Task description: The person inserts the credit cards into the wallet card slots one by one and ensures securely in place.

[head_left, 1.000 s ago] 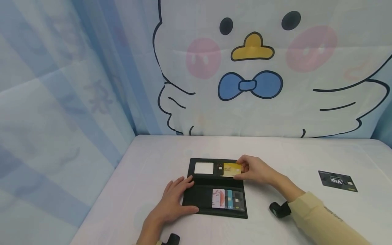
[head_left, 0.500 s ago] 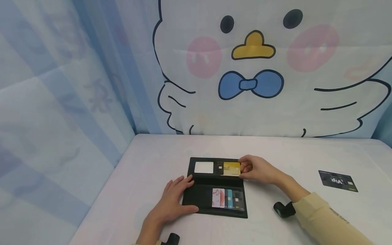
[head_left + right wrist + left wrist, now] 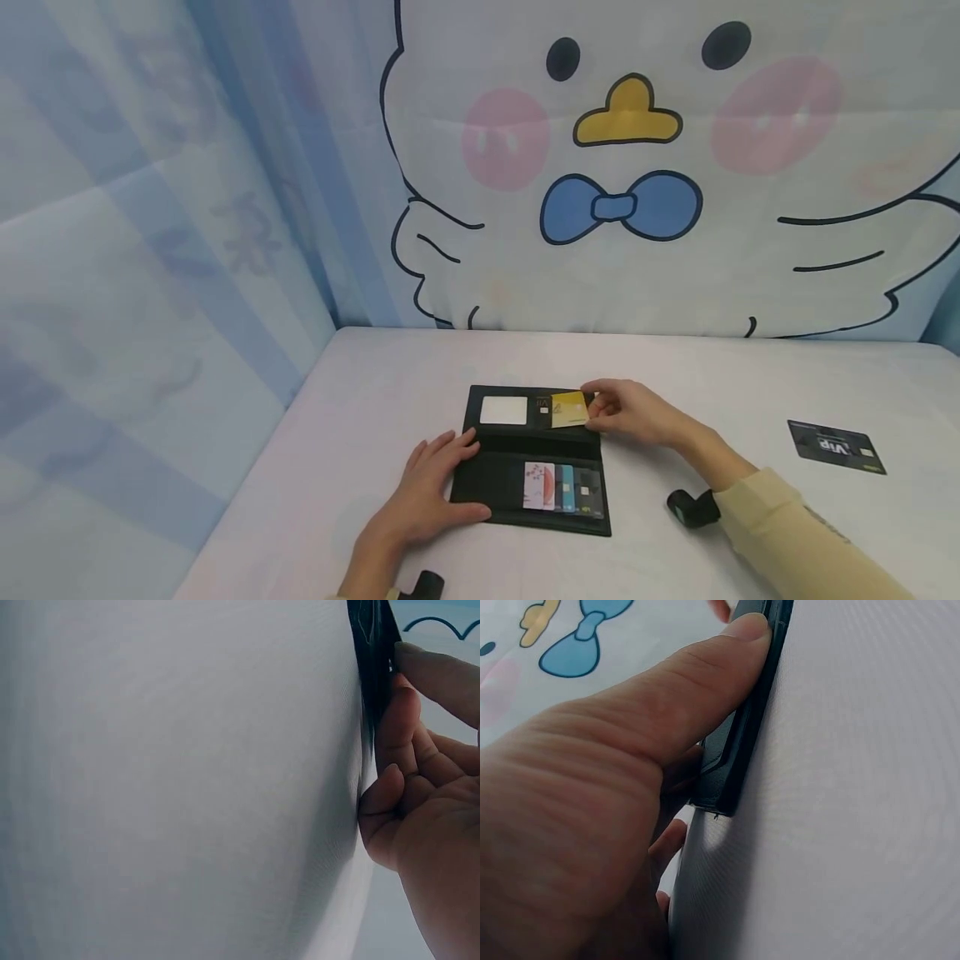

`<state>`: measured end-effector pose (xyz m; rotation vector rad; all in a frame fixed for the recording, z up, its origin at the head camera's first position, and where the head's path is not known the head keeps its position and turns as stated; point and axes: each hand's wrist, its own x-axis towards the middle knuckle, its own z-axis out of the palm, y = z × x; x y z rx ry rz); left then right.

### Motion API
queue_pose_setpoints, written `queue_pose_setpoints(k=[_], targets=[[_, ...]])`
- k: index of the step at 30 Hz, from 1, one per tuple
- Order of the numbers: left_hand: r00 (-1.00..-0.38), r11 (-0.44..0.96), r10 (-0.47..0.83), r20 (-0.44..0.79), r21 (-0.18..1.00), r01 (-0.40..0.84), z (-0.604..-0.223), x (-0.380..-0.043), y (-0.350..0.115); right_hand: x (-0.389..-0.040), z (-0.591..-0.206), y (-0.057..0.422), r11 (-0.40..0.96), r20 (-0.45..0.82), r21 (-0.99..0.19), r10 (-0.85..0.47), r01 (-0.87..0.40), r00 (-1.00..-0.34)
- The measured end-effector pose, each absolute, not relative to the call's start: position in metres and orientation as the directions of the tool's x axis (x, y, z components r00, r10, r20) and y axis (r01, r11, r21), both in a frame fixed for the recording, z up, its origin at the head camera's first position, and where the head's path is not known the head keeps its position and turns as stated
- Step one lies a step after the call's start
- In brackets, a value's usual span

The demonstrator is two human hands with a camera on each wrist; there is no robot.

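**Gold card going into the top row of the wallet**

The right hand (image 3: 633, 411) pinches the gold card (image 3: 569, 409) by its right end, fingers clamped on it. Against the frames from a second ago, I see the card further left and slightly tilted, more of it tucked into the upper slots of the open black wallet (image 3: 534, 457). I judge the insertion nearly done but not seated.

The left hand (image 3: 431, 492) lies flat, fingers straight and a little apart, pressing the wallet's left edge onto the white surface (image 3: 337, 433); no shift there.

The head view alone shows the layout: a white card (image 3: 503, 410) in the top row, coloured cards (image 3: 562, 487) below, a black card (image 3: 836, 446) well apart on the right.

The left wrist view adds the thumb (image 3: 697, 682) lying along the wallet's edge (image 3: 739, 750). The right wrist view shows curled fingers (image 3: 401, 727) at the wallet's edge (image 3: 373, 667); the card itself I cannot make out there.
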<state>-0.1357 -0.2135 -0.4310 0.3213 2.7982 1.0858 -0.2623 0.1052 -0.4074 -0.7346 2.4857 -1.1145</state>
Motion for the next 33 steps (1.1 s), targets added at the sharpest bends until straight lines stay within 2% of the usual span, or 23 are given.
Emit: queue_pose_setpoints(k=[33], targets=[[-0.969,0.729,0.245,-0.039,0.666,0.157,-0.429,-0.136,-0.214,-0.261,-0.411,0.076,0.6,-0.006,-0.67,-0.592,-0.437,-0.806]])
